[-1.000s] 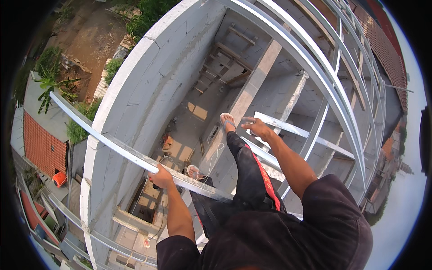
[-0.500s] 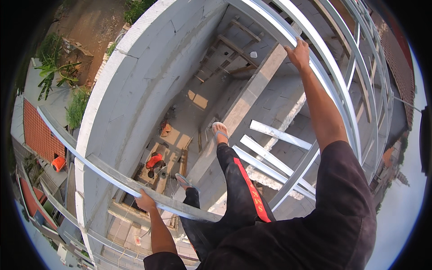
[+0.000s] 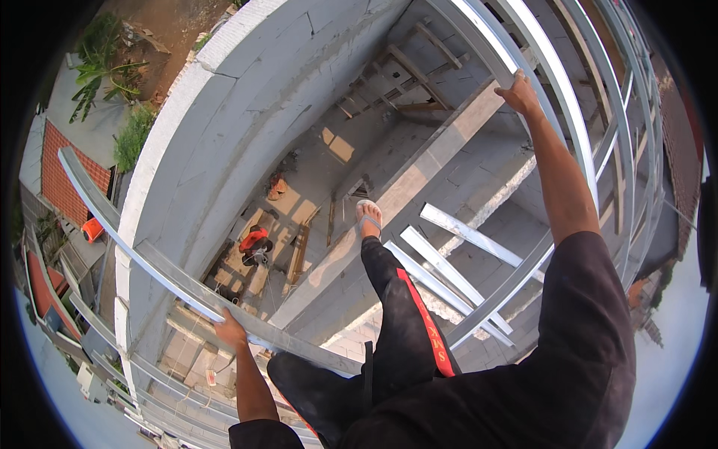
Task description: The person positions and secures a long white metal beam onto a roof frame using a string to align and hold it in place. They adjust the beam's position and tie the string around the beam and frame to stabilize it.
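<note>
My left hand [image 3: 231,331] is closed round a long silver metal roof rafter [image 3: 168,278], which runs across the block wall top at the left. Higher up on the right, my right hand [image 3: 522,97] grips another metal rafter [image 3: 485,43], its thumb pointing left. My sandalled right foot [image 3: 369,215] rests on a long pale beam [image 3: 441,144] between the two hands. My left knee [image 3: 295,374] is bent beside the left rafter, and the left foot is out of sight.
Beneath me is a deep room with a floor [image 3: 318,172] far below. A person in red [image 3: 255,243] is down there among planks. Several loose metal channels [image 3: 456,273] lie right of my leg. A pale block wall [image 3: 217,142] bounds the left. More rafters [image 3: 550,60] stand at the right.
My left foot has drawn back out of view and the left knee has come up near the rafter. Both hands keep their holds. The view has shifted slightly.
</note>
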`<state>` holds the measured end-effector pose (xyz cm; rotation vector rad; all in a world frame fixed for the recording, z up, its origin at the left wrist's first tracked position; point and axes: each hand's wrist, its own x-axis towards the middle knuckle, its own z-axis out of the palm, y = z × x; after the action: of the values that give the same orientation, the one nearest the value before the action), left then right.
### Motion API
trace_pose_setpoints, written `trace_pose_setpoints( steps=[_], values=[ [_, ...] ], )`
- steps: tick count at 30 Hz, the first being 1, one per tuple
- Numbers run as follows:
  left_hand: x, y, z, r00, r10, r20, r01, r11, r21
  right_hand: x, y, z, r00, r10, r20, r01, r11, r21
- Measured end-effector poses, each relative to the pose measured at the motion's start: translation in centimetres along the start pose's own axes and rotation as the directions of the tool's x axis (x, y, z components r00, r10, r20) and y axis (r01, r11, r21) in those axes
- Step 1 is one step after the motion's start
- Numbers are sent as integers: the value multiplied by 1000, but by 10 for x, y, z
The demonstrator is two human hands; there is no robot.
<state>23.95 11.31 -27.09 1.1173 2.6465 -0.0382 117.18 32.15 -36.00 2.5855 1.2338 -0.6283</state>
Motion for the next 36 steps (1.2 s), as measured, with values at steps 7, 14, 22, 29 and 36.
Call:
trace_pose_setpoints(
  steps=[7,14,22,29,36],
  values=[
    [4,7,0,994,-102,45,97,990,106,-19,-5,17,995,82,-53,-85,995,-60],
    [2,8,0,997,-69,25,67,994,82,-16,3,8,1000,-4,25,6,996,-90],
    [11,-14,11,999,-33,-37,37,992,117,-20,0,7,998,34,48,-28,991,-130],
    [6,-20,8,986,-163,22,158,977,142,-32,-35,-25,985,5,170,24,986,-164],
    [3,0,7,997,27,-73,-30,999,-38,-20,-17,-23,987,14,159,15,983,-181]
  ],
)
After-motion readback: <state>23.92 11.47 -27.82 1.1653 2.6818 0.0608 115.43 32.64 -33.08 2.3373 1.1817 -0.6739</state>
